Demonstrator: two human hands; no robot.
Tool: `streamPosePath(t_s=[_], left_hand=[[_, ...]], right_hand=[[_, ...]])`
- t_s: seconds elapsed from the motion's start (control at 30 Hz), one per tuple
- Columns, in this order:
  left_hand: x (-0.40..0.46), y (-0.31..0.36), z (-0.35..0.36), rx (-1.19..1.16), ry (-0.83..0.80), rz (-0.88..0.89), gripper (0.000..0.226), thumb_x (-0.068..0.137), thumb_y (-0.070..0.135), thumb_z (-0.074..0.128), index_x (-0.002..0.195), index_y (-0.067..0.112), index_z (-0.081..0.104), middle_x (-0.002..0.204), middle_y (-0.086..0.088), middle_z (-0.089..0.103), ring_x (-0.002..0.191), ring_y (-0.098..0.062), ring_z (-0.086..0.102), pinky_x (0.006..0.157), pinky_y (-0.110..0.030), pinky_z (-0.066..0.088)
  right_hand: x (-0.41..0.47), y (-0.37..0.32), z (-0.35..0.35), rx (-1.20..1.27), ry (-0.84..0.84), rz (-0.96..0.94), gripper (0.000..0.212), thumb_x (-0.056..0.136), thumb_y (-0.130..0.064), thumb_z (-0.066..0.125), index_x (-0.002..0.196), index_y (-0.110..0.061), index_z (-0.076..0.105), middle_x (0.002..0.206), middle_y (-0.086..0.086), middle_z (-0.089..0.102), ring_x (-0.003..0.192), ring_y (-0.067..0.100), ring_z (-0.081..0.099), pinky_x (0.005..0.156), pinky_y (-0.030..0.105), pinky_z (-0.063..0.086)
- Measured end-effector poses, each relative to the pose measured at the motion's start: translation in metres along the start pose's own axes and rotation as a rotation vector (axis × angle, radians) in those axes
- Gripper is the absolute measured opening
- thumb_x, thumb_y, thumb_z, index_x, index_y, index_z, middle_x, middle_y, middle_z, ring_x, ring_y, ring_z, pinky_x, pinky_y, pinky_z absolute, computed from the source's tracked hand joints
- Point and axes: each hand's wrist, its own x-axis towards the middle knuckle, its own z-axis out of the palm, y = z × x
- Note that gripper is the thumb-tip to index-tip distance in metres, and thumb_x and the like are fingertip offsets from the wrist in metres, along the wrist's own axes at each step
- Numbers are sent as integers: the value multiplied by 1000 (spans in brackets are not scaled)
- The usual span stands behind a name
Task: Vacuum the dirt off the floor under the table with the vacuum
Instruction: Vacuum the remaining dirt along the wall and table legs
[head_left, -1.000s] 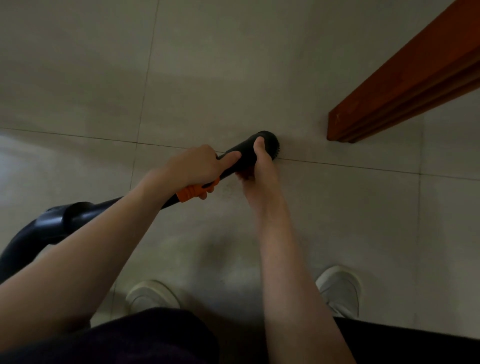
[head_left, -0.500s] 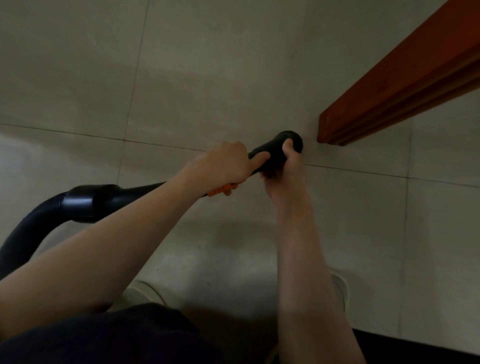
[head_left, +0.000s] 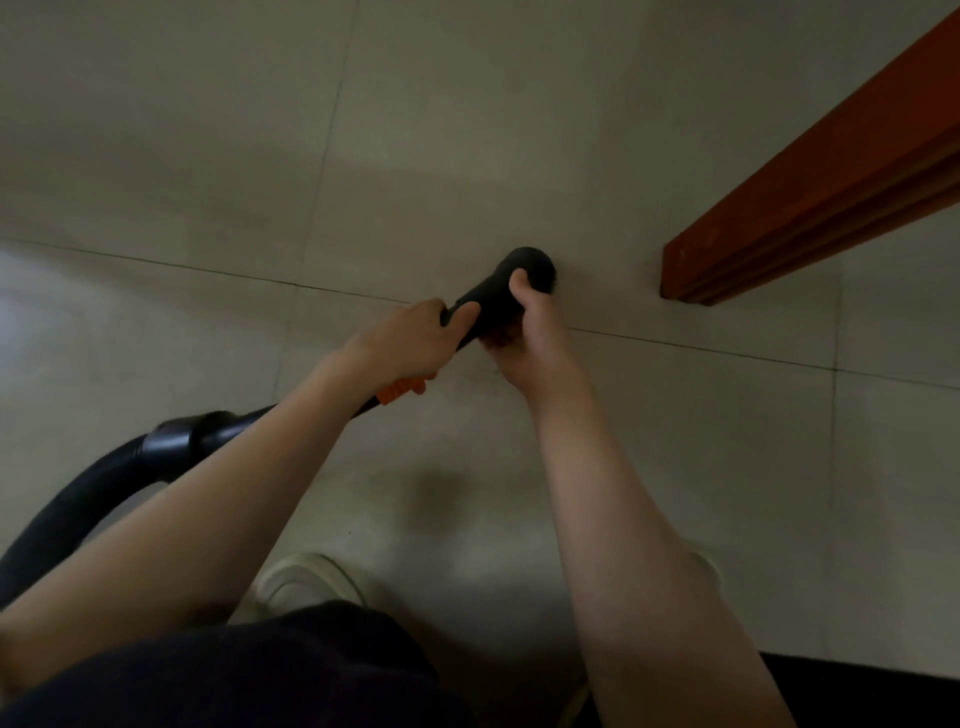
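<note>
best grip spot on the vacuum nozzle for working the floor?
Grip the vacuum nozzle on its round black barrel behind the brush tip, from above, as the right hand does; the left hand holds further back by the orange collar. The tip stays free for the floor.

Two hands (head_left: 410, 340) (head_left: 530, 332), one vacuum (head_left: 493, 296), one shoe (head_left: 306, 582)

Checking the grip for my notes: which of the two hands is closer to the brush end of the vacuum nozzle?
The right hand: it grips the black vacuum nozzle just behind its round brush tip, while the left hand holds farther back, by the orange collar.
</note>
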Motion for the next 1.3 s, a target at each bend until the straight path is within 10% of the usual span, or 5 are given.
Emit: streamPosePath(t_s=[0.4,0.6,0.83,1.3], left_hand=[[-52,-115,-7,-77,-3,-222,66,93,62,24,100,5,57,74,-5,66,58,-16,62,58,-24,46],[-75,-145,8,-92,24,-198,50,94,58,29,104,14,51,75,-4,62,59,-16,60,62,-28,47],[-81,-178,0,44,133,-244,60,87,69,23,98,18,54,74,-3,64,60,-17,64,62,-30,52],[-46,-186,-46,-46,148,-323,59,90,66,27,86,15,56,71,-5,66,60,-18,64,64,-31,53]], right_hand=[[-38,105,56,-225,-114,298,42,98,-23,51,130,5,48,126,20,58,119,33,55,86,32,47],[-56,133,46,-176,-125,350,39,96,-18,54,126,7,52,89,12,62,83,22,61,71,26,49],[-44,158,68,-312,-113,296,46,94,-17,58,133,4,46,130,22,55,117,33,56,83,32,48],[10,170,124,-497,-51,197,64,89,-40,61,140,-6,41,127,14,58,109,28,60,91,38,53]])
